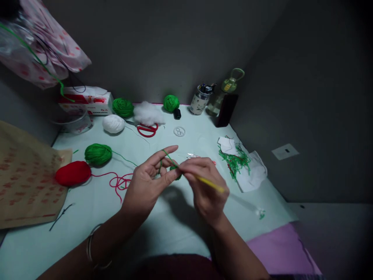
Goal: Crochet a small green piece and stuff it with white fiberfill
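Note:
My left hand (147,181) pinches a small green crochet piece (178,177) between thumb and fingers, its index finger stretched out. A strand of green yarn (169,157) runs over that index finger down to the piece. Closed around a yellow-handled crochet hook (210,184) is my right hand (205,190), with its fingertips touching the left thumb's tip. The hook's tip and most of the piece are hidden by the fingers. To the left lies a green yarn ball (98,154), its strand trailing toward my left hand.
A red yarn ball (73,173) with loose loops sits by a paper bag (32,179). Red-handled scissors (148,130), white stuffing (148,113) and a white yarn ball (113,124) lie farther back. Green yarn scraps (237,159), a pen cup (199,102), a phone (226,111) and a bottle (216,102) stand right.

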Motion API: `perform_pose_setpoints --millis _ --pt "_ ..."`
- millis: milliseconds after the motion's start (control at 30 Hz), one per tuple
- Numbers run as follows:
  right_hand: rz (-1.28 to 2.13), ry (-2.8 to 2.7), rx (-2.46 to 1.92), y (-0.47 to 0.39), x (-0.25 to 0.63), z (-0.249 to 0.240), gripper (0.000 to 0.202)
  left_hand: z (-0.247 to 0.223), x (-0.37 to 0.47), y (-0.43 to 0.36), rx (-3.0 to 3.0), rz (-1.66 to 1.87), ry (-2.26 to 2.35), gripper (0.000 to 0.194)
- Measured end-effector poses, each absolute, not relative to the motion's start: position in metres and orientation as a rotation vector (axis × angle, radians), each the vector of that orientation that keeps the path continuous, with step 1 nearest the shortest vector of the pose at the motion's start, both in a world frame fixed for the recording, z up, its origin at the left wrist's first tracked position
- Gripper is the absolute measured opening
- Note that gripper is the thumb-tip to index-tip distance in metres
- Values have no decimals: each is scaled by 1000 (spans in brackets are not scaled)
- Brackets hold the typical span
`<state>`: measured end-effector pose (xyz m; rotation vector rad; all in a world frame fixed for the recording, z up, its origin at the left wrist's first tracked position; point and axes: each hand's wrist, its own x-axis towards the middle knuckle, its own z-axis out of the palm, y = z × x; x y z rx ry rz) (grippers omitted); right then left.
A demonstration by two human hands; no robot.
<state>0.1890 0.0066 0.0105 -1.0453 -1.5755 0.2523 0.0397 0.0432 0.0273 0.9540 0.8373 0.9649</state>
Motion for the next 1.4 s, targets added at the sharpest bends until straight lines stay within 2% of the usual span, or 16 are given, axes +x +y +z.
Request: perform_pose_setpoints --millis 67,133,233,367,500,767,900,1067,1133,1233,1400 --pt "24 -1673 -1077 4 188 6 42 25 41 43 801 923 727 51" --pt "-14 -1668 -1059 3 190 5 44 25 41 43 638 833 622 46" --pt "291 -1423 -987 7 195 12 30 28 39 46 521 784 596 36" --pt "648 -1236 -914 14 196 18 18 30 37 46 680 878 638 39" --pt "720 -1229 -975 17 195 15 14 26 37 43 898 855 692 39" --pt "880 -1100 -891 18 199 16 20 31 31 48 1016 899 809 34" --pt "706 -1240 -977 11 197 19 21 33 33 47 1094 922 886 33" --pt "42 -1712 -1063 1 193 9 30 28 39 43 1022 978 873 43" --pt "-96 -1776 -1090 0 193 7 37 27 39 43 844 896 737 49" --pt "147 -1560 -1042 3 195 10 30 28 37 46 652 788 634 44" --pt "689 -1217 -869 14 197 17 21 32 34 47 718 826 606 41"
